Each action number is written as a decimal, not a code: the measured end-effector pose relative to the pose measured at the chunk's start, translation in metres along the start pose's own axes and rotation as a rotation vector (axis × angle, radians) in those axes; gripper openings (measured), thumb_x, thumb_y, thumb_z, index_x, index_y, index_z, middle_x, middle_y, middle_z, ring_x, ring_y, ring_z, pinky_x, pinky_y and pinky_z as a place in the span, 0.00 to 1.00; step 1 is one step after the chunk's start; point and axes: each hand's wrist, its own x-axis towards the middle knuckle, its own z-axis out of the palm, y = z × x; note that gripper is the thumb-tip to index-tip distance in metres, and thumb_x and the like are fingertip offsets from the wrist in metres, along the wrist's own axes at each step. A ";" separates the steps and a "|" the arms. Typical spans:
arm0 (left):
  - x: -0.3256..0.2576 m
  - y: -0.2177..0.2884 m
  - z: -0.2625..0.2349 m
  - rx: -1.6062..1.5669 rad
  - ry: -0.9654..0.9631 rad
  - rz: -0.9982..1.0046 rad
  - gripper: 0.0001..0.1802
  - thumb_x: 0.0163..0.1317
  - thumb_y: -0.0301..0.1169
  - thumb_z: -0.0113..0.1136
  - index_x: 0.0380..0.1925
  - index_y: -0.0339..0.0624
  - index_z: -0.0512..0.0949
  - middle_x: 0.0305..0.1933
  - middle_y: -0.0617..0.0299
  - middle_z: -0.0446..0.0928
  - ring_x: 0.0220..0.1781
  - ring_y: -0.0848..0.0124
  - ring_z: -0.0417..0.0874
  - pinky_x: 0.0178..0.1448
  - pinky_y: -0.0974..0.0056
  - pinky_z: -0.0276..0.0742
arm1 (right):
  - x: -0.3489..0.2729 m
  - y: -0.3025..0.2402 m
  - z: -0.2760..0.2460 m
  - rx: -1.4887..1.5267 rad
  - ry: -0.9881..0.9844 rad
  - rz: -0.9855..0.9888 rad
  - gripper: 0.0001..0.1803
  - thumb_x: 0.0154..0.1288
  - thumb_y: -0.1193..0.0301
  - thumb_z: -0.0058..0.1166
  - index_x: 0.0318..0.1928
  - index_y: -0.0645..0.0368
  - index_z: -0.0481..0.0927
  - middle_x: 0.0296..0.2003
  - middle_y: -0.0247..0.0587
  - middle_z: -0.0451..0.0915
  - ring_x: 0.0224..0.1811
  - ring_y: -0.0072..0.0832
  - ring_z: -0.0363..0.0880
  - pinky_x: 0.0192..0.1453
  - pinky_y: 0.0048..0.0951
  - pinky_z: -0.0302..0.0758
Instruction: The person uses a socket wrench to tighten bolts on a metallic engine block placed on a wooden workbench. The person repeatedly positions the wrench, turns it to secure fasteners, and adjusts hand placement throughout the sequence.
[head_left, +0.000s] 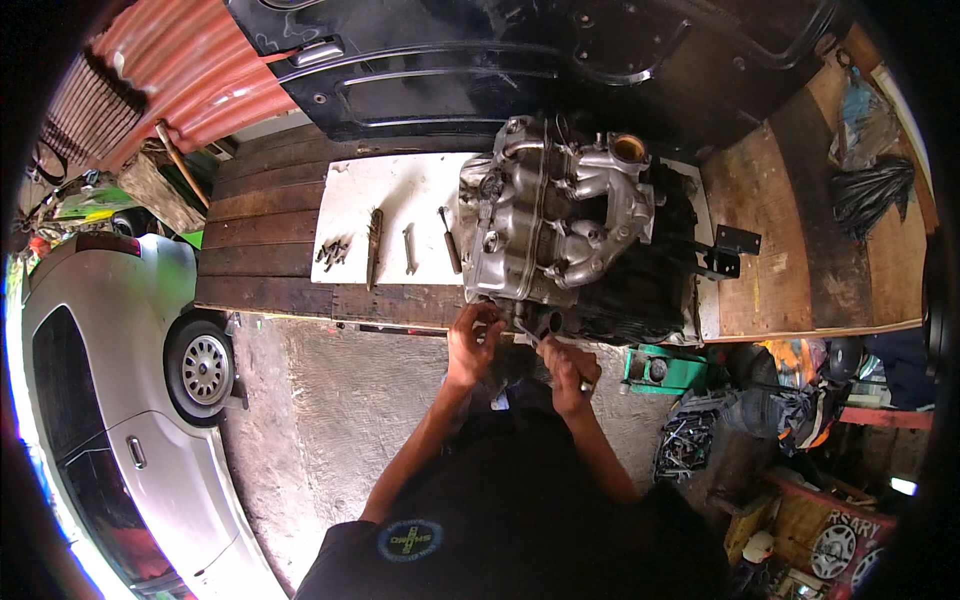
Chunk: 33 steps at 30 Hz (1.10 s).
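A silver-grey engine [515, 215] with curved intake pipes lies on a white board [345, 215] on the wooden bench. My right hand [567, 372] is closed around a slim metal hand tool [530, 333], its exact kind unclear. The tool's tip points up and left to the engine's near edge. My left hand [473, 345] is at that same edge, left of the tool tip, with fingers curled; whatever they pinch is too small to make out. On the board left of the engine lie a spanner [409, 249], a dark-handled tool [449, 245], a long worn tool [374, 248] and several bolts [332, 252].
A black metal panel [430, 90] stands behind the bench [250, 245]. A black bracket [728, 252] juts out right of the engine. Below the bench are a green jack [665, 370] and a pile of metal tools [685, 440]. A silver car [150, 370] stands at left.
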 end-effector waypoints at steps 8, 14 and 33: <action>0.002 -0.005 -0.004 0.023 -0.048 0.037 0.10 0.55 0.21 0.62 0.38 0.36 0.79 0.40 0.54 0.77 0.38 0.65 0.82 0.37 0.67 0.80 | 0.015 -0.023 0.025 -0.225 -0.077 -0.317 0.20 0.66 0.75 0.39 0.14 0.59 0.57 0.13 0.35 0.63 0.15 0.28 0.61 0.23 0.34 0.64; 0.003 0.001 -0.003 0.090 -0.037 0.134 0.12 0.50 0.22 0.66 0.38 0.37 0.80 0.37 0.55 0.76 0.33 0.64 0.81 0.37 0.66 0.78 | 0.033 -0.036 0.019 0.257 0.039 -0.083 0.24 0.72 0.69 0.39 0.15 0.56 0.58 0.14 0.30 0.58 0.16 0.24 0.50 0.26 0.35 0.61; -0.003 -0.006 -0.022 -0.179 0.084 -0.026 0.14 0.54 0.20 0.62 0.42 0.33 0.77 0.40 0.56 0.79 0.39 0.71 0.80 0.43 0.66 0.78 | 0.050 -0.026 0.083 -0.584 0.047 -0.287 0.12 0.66 0.70 0.50 0.25 0.62 0.75 0.17 0.40 0.75 0.16 0.30 0.74 0.22 0.30 0.67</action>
